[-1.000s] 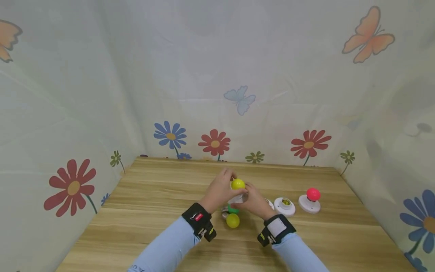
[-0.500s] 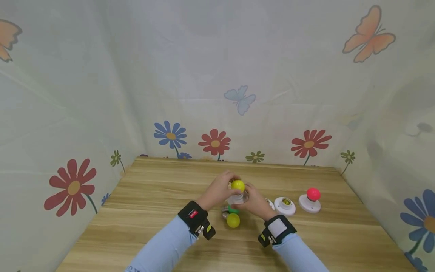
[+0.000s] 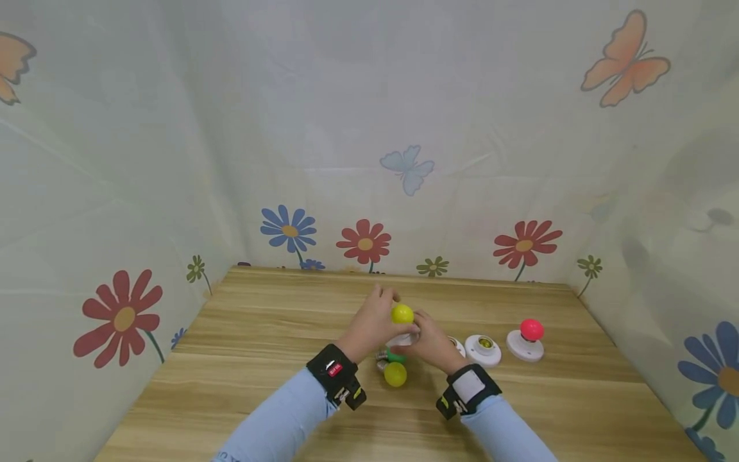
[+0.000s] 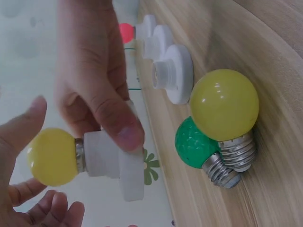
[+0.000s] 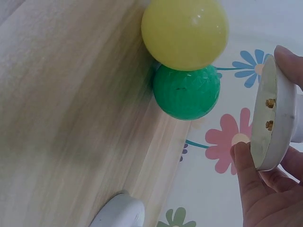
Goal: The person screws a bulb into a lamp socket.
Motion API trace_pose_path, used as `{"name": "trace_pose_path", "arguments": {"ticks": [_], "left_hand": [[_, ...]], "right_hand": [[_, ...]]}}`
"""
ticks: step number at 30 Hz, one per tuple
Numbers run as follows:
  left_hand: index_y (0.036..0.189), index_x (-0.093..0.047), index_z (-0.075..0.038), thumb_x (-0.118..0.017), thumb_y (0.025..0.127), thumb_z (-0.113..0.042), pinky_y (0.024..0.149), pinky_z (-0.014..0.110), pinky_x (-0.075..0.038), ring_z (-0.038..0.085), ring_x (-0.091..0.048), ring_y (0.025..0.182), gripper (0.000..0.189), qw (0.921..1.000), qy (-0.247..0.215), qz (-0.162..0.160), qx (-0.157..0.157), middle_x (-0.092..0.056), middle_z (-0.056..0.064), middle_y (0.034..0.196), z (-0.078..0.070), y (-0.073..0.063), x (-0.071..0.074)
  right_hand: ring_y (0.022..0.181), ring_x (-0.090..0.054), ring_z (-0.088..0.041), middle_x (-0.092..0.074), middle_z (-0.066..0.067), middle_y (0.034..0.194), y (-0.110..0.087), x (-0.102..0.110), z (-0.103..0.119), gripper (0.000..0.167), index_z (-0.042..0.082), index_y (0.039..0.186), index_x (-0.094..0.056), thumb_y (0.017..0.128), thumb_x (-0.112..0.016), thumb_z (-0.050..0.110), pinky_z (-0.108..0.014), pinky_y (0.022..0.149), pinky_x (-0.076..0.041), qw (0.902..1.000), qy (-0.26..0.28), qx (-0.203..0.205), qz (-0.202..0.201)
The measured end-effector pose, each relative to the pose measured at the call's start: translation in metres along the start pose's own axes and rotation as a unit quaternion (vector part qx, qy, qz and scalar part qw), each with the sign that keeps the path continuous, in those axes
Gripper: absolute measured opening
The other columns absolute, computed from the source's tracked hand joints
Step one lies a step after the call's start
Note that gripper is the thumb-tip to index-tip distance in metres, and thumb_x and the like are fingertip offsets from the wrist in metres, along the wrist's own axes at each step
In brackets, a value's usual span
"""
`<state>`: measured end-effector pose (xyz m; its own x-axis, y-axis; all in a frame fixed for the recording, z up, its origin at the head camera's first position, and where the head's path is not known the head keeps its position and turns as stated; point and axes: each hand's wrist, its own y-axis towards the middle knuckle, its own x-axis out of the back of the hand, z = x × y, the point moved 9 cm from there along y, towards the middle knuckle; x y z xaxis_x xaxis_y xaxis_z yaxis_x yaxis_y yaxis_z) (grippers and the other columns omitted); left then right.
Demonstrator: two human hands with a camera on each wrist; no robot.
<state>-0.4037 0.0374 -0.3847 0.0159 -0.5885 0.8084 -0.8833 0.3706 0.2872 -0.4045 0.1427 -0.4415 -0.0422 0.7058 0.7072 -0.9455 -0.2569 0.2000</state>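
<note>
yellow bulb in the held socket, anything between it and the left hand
Nothing visible stands between: the left hand spreads around the yellow bulb, and the right hand grips only the white socket below it.

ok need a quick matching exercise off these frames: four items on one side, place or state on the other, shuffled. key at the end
Items
1. Red bulb
2. Green bulb
3. Raised yellow bulb
4. Right hand

Place or state
A. Lying on the table next to the loose yellow bulb
B. Gripping a white socket
C. Metal end at the mouth of the socket being held up
D. On top of the rightmost socket in the head view

Pairs
1-D
2-A
3-C
4-B
</note>
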Motion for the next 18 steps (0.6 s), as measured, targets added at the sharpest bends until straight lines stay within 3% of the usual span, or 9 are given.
{"name": "trace_pose_path", "arguments": {"ticks": [4, 18], "left_hand": [[0.112, -0.054, -0.009, -0.072, 0.080, -0.052, 0.076, 0.020, -0.053, 0.014, -0.051, 0.085, 0.057, 0.9994, 0.033, -0.005, 0.005, -0.050, 0.004, 0.101, -0.0021, -0.0014, -0.0003], [0.125, -0.059, -0.010, -0.073, 0.086, -0.019, 0.095, 0.029, -0.051, 0.019, -0.058, 0.109, 0.042, 0.9988, -0.007, 0.045, -0.017, -0.056, 0.007, 0.123, -0.0092, -0.0011, 0.0001]], "right_hand": [[0.100, -0.057, -0.019, -0.059, -0.004, 0.113, 0.0009, 0.0000, 0.0013, 0.061, 0.013, 0.123, -0.062, 0.071, -0.086, 0.034, -0.046, 0.094, -0.051, 1.0000, 0.004, 0.001, 0.000], [0.111, -0.058, -0.025, -0.058, -0.007, 0.121, 0.0019, 0.0007, -0.0007, 0.067, 0.008, 0.125, -0.060, 0.068, -0.088, 0.030, -0.050, 0.100, -0.046, 0.9999, -0.003, 0.001, -0.010]]}}
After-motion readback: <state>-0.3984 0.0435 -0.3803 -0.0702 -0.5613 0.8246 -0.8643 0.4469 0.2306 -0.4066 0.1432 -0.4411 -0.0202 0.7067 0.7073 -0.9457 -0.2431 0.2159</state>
